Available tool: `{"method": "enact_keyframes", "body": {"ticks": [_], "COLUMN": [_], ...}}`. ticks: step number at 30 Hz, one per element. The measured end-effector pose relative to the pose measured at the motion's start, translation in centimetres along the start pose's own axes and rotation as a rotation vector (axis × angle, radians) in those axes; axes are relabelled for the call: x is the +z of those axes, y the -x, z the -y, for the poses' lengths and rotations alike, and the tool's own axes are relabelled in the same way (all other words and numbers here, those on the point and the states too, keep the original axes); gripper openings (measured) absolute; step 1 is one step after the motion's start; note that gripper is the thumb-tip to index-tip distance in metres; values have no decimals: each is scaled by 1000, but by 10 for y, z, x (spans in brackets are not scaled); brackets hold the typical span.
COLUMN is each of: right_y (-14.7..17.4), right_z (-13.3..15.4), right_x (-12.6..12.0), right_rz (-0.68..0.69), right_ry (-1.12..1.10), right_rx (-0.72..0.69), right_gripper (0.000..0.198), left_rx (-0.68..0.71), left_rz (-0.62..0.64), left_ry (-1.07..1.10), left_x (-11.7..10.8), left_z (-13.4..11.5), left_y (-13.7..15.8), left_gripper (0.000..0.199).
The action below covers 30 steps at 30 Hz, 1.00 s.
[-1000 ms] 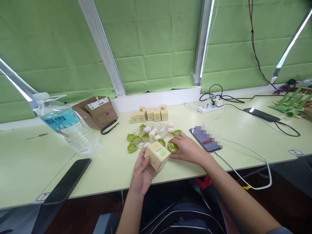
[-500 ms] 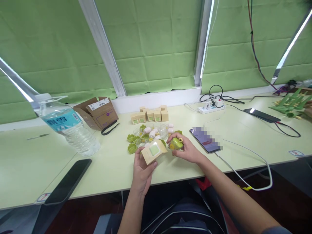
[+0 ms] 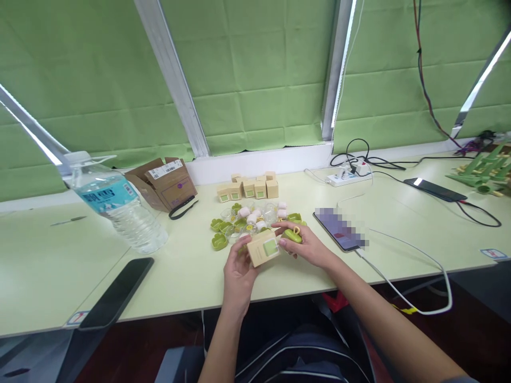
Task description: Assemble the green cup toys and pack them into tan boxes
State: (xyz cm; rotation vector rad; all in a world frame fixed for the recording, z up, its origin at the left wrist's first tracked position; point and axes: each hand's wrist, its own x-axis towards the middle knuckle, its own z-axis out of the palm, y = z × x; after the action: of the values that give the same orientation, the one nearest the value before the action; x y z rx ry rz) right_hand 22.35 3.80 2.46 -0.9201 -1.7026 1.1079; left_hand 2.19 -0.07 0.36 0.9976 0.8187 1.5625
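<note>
My left hand (image 3: 239, 270) is closed around a small kraft box (image 3: 263, 248) with a pale green window on its face. Between the fingers of my right hand (image 3: 306, 246) is a green-lidded container (image 3: 293, 235) with a small yellow loop on top. Its lower part is mostly hidden by the fingers. The box's right end is close to the container, and my right fingertips seem to touch that end. Just behind both hands lies a pile of green flower-shaped pieces (image 3: 219, 242), clear plastic cups (image 3: 270, 214) and pale pink rolls (image 3: 251, 218).
Several small kraft boxes (image 3: 248, 190) stand behind the pile. An open cardboard carton (image 3: 163, 186) and a large water bottle (image 3: 120, 205) are at left, with a black phone (image 3: 117, 292) in front. On the right lie a charging phone (image 3: 339, 229) and a power strip (image 3: 347, 178).
My left hand has turned the box and brought it right, nearer the container. The green-lidded container has tilted so its lid faces up more. The view has shifted slightly.
</note>
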Motion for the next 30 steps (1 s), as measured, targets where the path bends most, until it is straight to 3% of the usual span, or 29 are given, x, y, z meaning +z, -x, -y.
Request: {"method": "enact_keyframes", "body": {"ticks": [5, 11, 15, 21, 30], "right_y": [1, 1, 1, 1, 1], "right_z": [6, 6, 6, 5, 4], "right_x": [-2, -7, -9, -9, -9], "right_rz": [50, 56, 43, 39, 90], "right_ry": [141, 136, 141, 135, 90], "right_rx": [-54, -49, -54, -41, -119], "right_gripper": [47, 48, 52, 53, 49], "left_rx": [-30, -2, 12, 8, -76], "left_rz": [26, 52, 87, 52, -47], "left_ry": [9, 62, 47, -68, 12], "left_x": [4, -1, -6, -2, -3], "left_z": [-3, -6, -1, 3, 3], "left_y": [2, 3, 1, -1, -6], "left_gripper": [66, 50, 54, 60, 60]}}
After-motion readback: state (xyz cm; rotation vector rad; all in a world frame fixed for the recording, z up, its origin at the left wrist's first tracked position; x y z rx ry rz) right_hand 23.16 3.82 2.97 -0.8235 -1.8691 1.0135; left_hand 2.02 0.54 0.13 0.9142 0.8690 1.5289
